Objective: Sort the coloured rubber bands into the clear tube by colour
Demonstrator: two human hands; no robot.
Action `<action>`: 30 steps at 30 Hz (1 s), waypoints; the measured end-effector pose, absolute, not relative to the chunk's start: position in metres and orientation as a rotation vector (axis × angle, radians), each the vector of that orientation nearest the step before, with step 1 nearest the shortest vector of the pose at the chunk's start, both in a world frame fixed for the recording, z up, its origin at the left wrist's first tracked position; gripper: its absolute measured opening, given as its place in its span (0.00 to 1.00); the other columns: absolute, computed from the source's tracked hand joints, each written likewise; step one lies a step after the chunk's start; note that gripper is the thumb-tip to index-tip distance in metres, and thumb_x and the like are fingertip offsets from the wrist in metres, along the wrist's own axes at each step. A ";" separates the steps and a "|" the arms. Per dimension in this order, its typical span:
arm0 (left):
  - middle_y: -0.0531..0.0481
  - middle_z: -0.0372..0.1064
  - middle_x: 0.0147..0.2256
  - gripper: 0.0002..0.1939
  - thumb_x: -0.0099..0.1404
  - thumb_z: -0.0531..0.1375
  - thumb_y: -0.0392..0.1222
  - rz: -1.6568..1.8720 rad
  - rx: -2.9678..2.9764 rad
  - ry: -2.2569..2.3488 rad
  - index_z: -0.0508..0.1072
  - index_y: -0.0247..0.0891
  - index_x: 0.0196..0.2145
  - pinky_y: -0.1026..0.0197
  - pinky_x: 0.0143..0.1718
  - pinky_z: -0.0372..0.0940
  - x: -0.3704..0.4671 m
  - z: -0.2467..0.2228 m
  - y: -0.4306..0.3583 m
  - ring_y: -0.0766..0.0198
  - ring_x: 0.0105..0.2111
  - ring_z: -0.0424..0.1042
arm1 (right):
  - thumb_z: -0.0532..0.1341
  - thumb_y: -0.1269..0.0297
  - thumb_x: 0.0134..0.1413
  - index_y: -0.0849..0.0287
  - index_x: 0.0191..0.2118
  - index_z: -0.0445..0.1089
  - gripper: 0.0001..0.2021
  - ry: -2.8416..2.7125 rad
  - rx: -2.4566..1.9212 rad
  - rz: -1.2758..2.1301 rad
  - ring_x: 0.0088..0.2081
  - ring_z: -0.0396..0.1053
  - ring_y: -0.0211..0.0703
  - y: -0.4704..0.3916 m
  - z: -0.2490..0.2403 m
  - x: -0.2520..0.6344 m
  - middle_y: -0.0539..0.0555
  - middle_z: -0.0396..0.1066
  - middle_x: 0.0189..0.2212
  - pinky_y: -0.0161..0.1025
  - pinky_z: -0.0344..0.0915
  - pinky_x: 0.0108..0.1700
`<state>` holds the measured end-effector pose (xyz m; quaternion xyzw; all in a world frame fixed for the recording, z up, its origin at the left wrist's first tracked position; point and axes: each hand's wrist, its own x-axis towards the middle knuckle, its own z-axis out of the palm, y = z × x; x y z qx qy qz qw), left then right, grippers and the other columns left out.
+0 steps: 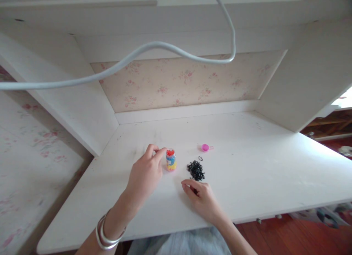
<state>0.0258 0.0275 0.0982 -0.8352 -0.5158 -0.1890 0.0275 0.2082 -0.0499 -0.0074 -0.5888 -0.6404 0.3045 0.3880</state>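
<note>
My left hand (pixel 145 174) is at the left side of a small clear jar (pixel 171 163). One fingertip reaches the jar's rim, the fingers are bent but apart, and I see nothing held in them. Red bits show at the jar's mouth, with a blue label and yellow contents below. My right hand (pixel 202 200) rests just in front of a heap of small black rubber bands (pixel 196 170). Its thumb and index finger are pressed close together; whatever is between them is too small to name. A single black band (pixel 200 158) lies behind the heap.
A pink scoop-like cup with a short handle (pixel 205 148) lies behind the heap on the white desk (pixel 261 159). A white cable (pixel 165 46) hangs across the upper view. Side panels (pixel 305 75) and a floral back wall (pixel 187 79) enclose the desk.
</note>
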 end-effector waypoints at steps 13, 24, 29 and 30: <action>0.51 0.59 0.42 0.28 0.63 0.52 0.30 -0.236 -2.595 -1.557 0.65 0.59 0.55 0.69 0.27 0.60 0.029 0.101 0.026 0.68 0.32 0.67 | 0.52 0.60 0.62 0.57 0.37 0.75 0.15 -1.633 -1.501 0.777 0.21 0.58 0.36 -0.049 -0.010 0.208 0.47 0.63 0.18 0.33 0.51 0.25; 0.52 0.61 0.40 0.18 0.63 0.55 0.34 -0.217 -2.662 -1.540 0.72 0.56 0.46 0.68 0.28 0.61 0.033 0.105 0.037 0.67 0.32 0.68 | 0.52 0.60 0.62 0.57 0.37 0.75 0.15 -1.646 -1.509 0.765 0.22 0.59 0.36 -0.049 -0.011 0.208 0.48 0.64 0.19 0.33 0.52 0.26; 0.52 0.61 0.40 0.18 0.63 0.55 0.34 -0.242 -2.688 -1.574 0.73 0.56 0.45 0.68 0.30 0.61 0.032 0.105 0.038 0.68 0.33 0.68 | 0.51 0.60 0.62 0.57 0.37 0.75 0.15 -1.661 -1.507 0.759 0.21 0.59 0.36 -0.049 -0.010 0.208 0.48 0.64 0.19 0.33 0.53 0.26; 0.52 0.61 0.41 0.19 0.62 0.55 0.33 -0.249 -2.690 -1.580 0.73 0.56 0.46 0.68 0.30 0.61 0.032 0.105 0.038 0.68 0.33 0.68 | 0.51 0.60 0.62 0.57 0.37 0.75 0.16 -1.660 -1.510 0.758 0.21 0.59 0.36 -0.049 -0.010 0.208 0.48 0.64 0.19 0.33 0.53 0.25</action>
